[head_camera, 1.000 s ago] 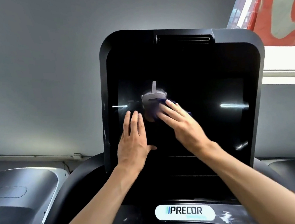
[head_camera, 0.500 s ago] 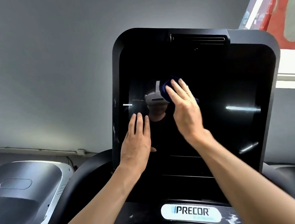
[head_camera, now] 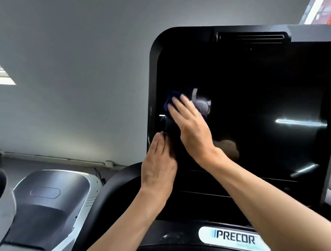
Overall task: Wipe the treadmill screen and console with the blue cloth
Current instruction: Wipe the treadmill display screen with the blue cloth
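The right hand is now pressing the blue cloth flat against the upper left part of the dark screen, fingers stretched out straight over it, so only a small bunch of blue is showing past the fingertips. Half a second ago the cloth was sitting nearer the middle of the glass, and a second ago a little lower; the hand is sweeping leftward, and is now reaching close to the left border of the black frame. The left hand is lying open and flat on the lower left edge of the screen, fingers together and straight, holding nothing, much as it was before, apparently steadying the panel. Judging from this, the wiping is well under way on the left half of the glass, while the right side, with its bright reflected streaks, and the console below with the Precor badge are probably waiting their turn.
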